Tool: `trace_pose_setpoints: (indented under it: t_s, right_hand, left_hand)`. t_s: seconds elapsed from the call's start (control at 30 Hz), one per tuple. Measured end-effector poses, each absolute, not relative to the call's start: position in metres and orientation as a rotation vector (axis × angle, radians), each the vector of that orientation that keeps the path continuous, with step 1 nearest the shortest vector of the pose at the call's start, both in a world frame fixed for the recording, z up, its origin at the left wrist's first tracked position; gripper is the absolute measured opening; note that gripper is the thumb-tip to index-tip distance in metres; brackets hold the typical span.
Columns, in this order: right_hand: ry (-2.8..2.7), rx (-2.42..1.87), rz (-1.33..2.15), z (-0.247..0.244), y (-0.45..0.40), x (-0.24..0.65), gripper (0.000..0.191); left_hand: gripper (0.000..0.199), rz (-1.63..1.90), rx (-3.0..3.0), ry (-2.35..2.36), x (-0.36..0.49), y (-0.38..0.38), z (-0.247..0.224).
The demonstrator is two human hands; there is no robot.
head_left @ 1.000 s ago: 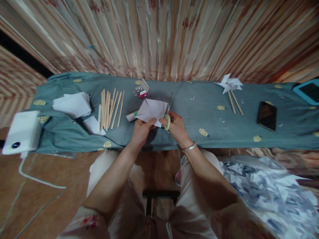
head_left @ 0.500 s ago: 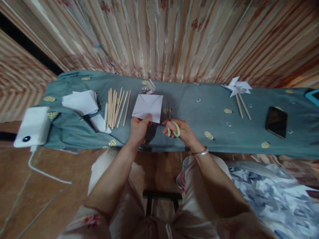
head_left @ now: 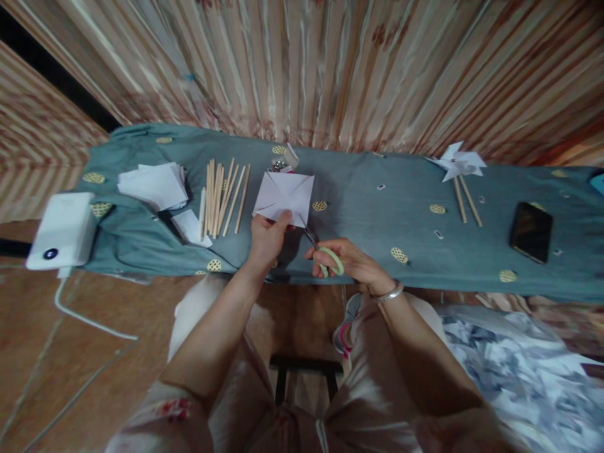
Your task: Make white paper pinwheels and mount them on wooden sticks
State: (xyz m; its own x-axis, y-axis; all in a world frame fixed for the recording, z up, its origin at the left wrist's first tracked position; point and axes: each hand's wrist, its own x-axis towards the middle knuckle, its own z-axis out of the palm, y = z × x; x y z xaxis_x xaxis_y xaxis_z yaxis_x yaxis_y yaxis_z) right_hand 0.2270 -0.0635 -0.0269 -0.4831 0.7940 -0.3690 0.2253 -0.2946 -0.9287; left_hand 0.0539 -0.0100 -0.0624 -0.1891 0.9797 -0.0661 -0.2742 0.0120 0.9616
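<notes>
Three corners of the white paper square show us dark slanting lines, which we take for cuts running in toward the middle; the middle itself looks whole. At the fourth corner, the near right one, the blades of the scissors meet the paper, so we judge the slitting of this sheet to be nearly done. Our left hand pinches the square by its near edge, thumb on top, and holds it above the table, just on our side of the small box of shiny metal bits. Our right hand is closed round the green handles (how far the blades stand apart is too small for us to tell).

As for what is not yet done, the square is flat, with no corner folded over and no stick joined to it. Loose wooden sticks lie to the left, and beyond them the stack of white sheets, in which we can see no cuts. Well to the right we have something finished: a white pinwheel, perhaps two overlapping, with two sticks reaching out from under it.
</notes>
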Motion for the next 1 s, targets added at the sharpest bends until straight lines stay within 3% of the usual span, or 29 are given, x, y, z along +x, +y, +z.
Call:
trace_pose_setpoints:
  t_s: [1.0]
  right_hand:
    - [-1.461, -1.296, 1.811, -0.0270, -0.0617, 0.2255, 0.065]
  left_hand:
    - [0.020, 1.404, 0.875, 1.167, 0.0571, -0.0146, -0.0589]
